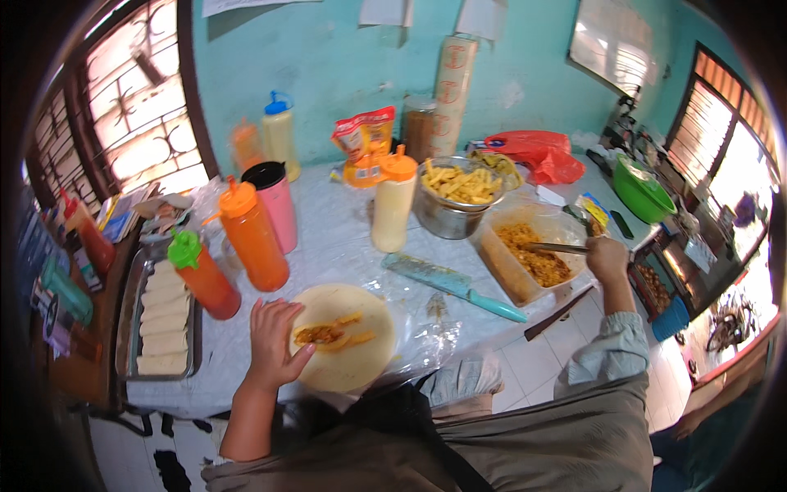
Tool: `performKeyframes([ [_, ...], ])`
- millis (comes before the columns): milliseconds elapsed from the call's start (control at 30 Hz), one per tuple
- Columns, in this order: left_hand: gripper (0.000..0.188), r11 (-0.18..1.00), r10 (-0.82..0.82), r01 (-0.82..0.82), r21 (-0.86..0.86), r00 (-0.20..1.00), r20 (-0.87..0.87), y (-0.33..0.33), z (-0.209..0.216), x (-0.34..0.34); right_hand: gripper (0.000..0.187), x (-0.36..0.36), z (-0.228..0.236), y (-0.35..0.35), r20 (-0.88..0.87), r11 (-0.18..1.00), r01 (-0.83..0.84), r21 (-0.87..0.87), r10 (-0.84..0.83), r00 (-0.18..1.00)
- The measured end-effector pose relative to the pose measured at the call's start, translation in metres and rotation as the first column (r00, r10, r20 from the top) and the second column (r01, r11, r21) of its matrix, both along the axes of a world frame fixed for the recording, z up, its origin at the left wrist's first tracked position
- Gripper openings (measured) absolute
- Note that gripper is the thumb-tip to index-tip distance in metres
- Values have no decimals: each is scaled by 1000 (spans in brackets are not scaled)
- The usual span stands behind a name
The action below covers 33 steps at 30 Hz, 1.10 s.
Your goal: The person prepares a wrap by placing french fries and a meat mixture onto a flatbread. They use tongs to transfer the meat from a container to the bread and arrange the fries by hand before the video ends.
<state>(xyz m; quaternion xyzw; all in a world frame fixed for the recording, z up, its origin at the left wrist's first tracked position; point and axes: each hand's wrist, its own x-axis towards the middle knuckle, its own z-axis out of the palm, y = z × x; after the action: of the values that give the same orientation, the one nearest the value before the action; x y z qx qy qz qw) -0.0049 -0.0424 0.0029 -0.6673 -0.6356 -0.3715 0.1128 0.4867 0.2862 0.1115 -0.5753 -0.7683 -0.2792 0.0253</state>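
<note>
My left hand (273, 343) rests at the left edge of a round flat tortilla (352, 369), thumb apart from the fingers and nothing held. On the tortilla lie a small heap of brown-orange filling (318, 334) and a few fries (354, 338). At the right, my right hand (607, 261) is closed round the handle of a metal spoon (561, 248), whose tip dips into the shredded filling (533, 261) in a clear plastic tub (502, 277). A knife with a turquoise handle (496, 306) lies between the tortilla and the tub, its blade smeared.
Sauce bottles, orange (250, 238), green-capped red (205, 279) and cream (393, 205), stand near a pink tumbler (277, 205). A metal tray (190, 361) of rolled wraps sits left. Behind the tub is a pot of fries (461, 187). Another person's arm (721, 394) shows far right.
</note>
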Motion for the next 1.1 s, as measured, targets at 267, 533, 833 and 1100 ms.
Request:
performKeyframes([
  [267,74,992,-82,82,-98,997,3,8,-13,1,18,-39,10,-64,-512,921,-382,80,367,776],
  [533,71,993,-92,94,-73,995,39,7,-14,-3,8,-200,-4,-122,-242,569,-822,27,801,547],
  [833,67,992,-107,113,-60,990,96,4,-14,-5,6,-238,6,-142,-86,489,-872,-11,868,488],
  [1100,67,987,-149,155,-34,979,141,12,-10,-4,5,-231,10,-146,-76,525,-850,-45,846,527],
])
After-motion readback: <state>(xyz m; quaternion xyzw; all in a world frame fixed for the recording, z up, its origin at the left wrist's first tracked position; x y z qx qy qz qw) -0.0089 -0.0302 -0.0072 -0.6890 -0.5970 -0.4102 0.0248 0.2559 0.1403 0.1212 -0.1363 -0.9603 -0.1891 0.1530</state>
